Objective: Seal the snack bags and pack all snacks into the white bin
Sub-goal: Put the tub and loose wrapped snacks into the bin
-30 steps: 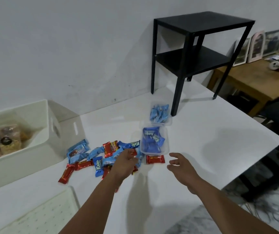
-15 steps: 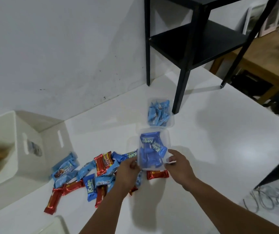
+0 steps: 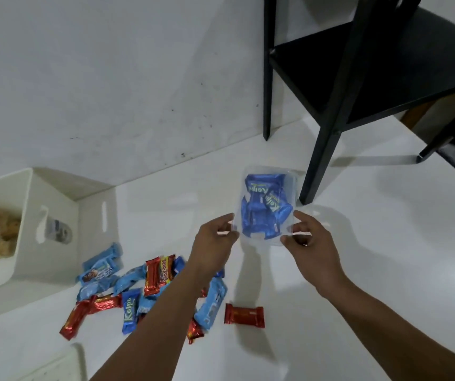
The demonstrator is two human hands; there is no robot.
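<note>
Both hands hold a clear bag (image 3: 266,207) of blue snacks up above the white counter (image 3: 358,243), in the centre of the frame. The left hand (image 3: 215,243) pinches the bag's lower left edge, its grip narrow, thumb and fingers closed on the plastic. The right hand (image 3: 307,243) pinches the lower right edge the same way, fingers curled round the corner. Blue wrappers with pale lettering show through the plastic. The bag hangs just left of a black stand's (image 3: 358,78) front leg; whether bag and leg touch cannot be told.

Below the left forearm, in the lower left of the frame, loose snacks (image 3: 127,284) lie in a scattered heap on the counter: light blue, dark blue and red wrappers, some overlapping. One red bar (image 3: 244,314) lies apart from the heap, lower centre, under the gap between the two arms.

The white bin (image 3: 55,215) sits at the left edge of the frame against the wall, well apart from the held bag. Packed snacks show inside it, blurred. A pale tray's (image 3: 64,364) corner shows at the bottom left.
</note>
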